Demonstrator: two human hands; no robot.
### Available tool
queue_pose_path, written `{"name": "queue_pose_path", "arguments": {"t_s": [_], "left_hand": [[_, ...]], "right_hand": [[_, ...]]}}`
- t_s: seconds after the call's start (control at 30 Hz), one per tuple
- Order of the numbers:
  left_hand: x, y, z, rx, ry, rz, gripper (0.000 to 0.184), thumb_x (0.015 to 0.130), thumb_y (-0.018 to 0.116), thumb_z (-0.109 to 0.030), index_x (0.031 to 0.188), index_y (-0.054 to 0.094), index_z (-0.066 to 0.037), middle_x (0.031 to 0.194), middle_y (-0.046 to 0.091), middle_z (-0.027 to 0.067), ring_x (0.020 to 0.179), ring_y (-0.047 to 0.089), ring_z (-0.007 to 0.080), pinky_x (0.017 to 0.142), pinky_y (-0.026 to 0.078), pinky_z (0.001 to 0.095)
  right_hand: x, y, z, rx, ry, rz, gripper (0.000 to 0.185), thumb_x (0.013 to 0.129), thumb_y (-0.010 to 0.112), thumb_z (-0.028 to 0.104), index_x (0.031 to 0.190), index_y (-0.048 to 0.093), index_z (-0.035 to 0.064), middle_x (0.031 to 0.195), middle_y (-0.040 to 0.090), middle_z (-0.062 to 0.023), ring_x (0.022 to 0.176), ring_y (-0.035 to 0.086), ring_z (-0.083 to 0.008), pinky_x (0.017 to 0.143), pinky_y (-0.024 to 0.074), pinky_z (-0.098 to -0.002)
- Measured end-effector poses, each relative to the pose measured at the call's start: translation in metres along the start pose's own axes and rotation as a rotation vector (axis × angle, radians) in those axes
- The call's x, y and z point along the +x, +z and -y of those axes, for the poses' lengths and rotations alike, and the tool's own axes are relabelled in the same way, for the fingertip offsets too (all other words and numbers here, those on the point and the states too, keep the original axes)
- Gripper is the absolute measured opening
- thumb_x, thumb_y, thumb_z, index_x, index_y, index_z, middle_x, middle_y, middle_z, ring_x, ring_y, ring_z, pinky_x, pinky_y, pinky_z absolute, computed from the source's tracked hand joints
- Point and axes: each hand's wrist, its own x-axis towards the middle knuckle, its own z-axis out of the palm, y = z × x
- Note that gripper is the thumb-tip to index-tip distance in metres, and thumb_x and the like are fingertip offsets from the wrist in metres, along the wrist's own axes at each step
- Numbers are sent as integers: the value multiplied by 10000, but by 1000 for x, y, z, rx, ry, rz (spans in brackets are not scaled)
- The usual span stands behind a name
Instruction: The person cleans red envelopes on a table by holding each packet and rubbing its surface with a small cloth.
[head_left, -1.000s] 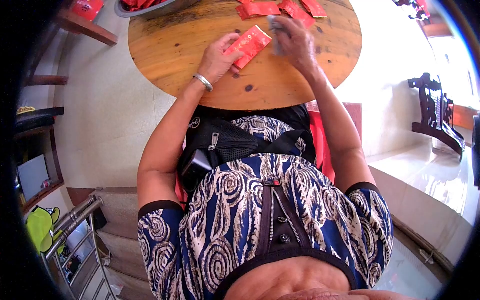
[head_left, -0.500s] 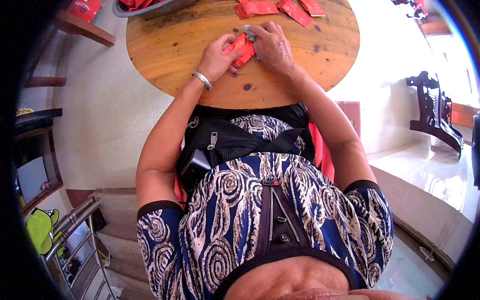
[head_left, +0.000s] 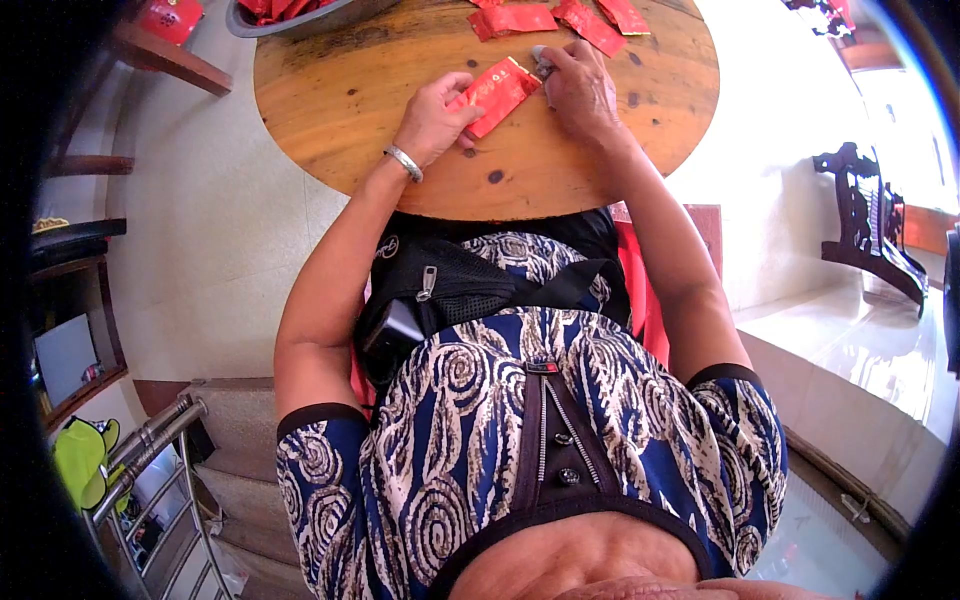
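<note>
My left hand (head_left: 438, 120), with a silver bracelet at the wrist, grips the lower left end of a flat red packet (head_left: 496, 98). The packet has gold markings and is tilted over the wooden table. My right hand (head_left: 583, 95) is just right of the packet's upper corner, fingers curled and pinched round a crumpled grey-white cloth (head_left: 543, 66). Most of that cloth is hidden by the fingers. Whether it touches the packet's edge I cannot tell.
Several red packets (head_left: 512, 20) lie at the table's far side. A grey basin (head_left: 330, 20) with more red packets stands at the far left of the round wooden table (head_left: 340, 110). A metal railing (head_left: 150, 440) and stairs are at lower left.
My right hand has moved right, off the packet, taking the grey-white cloth with it. More of the red packet now shows, still in my left hand.
</note>
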Motion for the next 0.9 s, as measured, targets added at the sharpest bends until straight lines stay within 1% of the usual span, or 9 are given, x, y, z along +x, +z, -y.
{"name": "queue_pose_path", "arguments": {"t_s": [0.1, 0.17, 0.23, 0.27, 0.37, 0.47, 0.57, 0.77, 0.9], "left_hand": [[0, 0, -1, -13, -25, 0, 434, 845, 661, -36, 1238, 500, 55, 1089, 655, 145, 673, 660, 146, 489, 565, 250], [0, 1, 2, 6, -35, -1, 419, 862, 654, -42, 1250, 506, 18, 1027, 671, 99, 666, 634, 106, 496, 549, 227], [-1, 2, -1, 11, -38, 6, 421, 860, 655, -41, 1252, 510, 13, 1031, 672, 93, 664, 632, 101, 497, 547, 224], [-2, 2, -2, 17, -41, 14, 424, 858, 656, -40, 1254, 514, 7, 1035, 674, 87, 661, 630, 97, 498, 545, 220], [-3, 3, -7, 71, -5, 39, 429, 851, 662, -40, 1255, 523, -2, 1053, 674, 71, 659, 628, 89, 498, 540, 217], [-5, 2, -13, 79, -34, 55, 393, 833, 637, -18, 1213, 550, 28, 1113, 656, 107, 658, 656, 133, 500, 549, 230], [-1, 2, 0, 74, -6, 22, 425, 848, 667, -44, 1249, 532, 0, 1053, 673, 61, 656, 627, 84, 490, 533, 218], [-3, 3, -4, 75, -15, 21, 406, 856, 668, -55, 1229, 529, 24, 1033, 668, 79, 653, 629, 96, 490, 541, 226], [-1, 3, -1, 56, -13, 32, 400, 856, 670, -57, 1223, 532, 24, 1031, 668, 81, 651, 628, 98, 495, 545, 228]], "right_hand": [[1, -3, 0, 101, 71, -36, 259, 812, 590, 128, 1047, 696, 152, 1007, 593, -110, 1034, 568, -322, 867, 485, -411], [3, -9, 7, 168, 119, -46, 264, 804, 596, 110, 1047, 695, 139, 997, 597, -115, 1035, 574, -326, 874, 485, -407], [4, -11, 20, 322, -41, -72, 277, 799, 592, 71, 1050, 691, 133, 974, 599, -127, 969, 584, -336, 853, 489, -412], [2, -10, 27, 323, -38, -71, 277, 799, 592, 71, 1050, 691, 133, 974, 599, -127, 969, 584, -336, 853, 489, -412], [-1, -3, 41, 261, -329, -3, 280, 792, 598, 67, 1044, 689, 150, 982, 603, -111, 937, 561, -313, 829, 485, -411], [-2, 0, 45, 191, -303, 91, 274, 803, 591, 102, 1052, 687, 166, 994, 603, -95, 965, 558, -307, 827, 486, -409], [3, 5, 37, 116, -232, 91, 272, 813, 577, 126, 1057, 688, 176, 1009, 601, -88, 977, 559, -313, 824, 487, -418], [6, 7, 23, 75, -101, 107, 254, 802, 588, 133, 1027, 694, 187, 1020, 592, -80, 1002, 552, -307, 826, 488, -429], [4, 6, 21, 45, -106, 71, 241, 800, 598, 154, 1019, 691, 188, 1016, 583, -75, 1004, 552, -304, 828, 487, -430]]}}
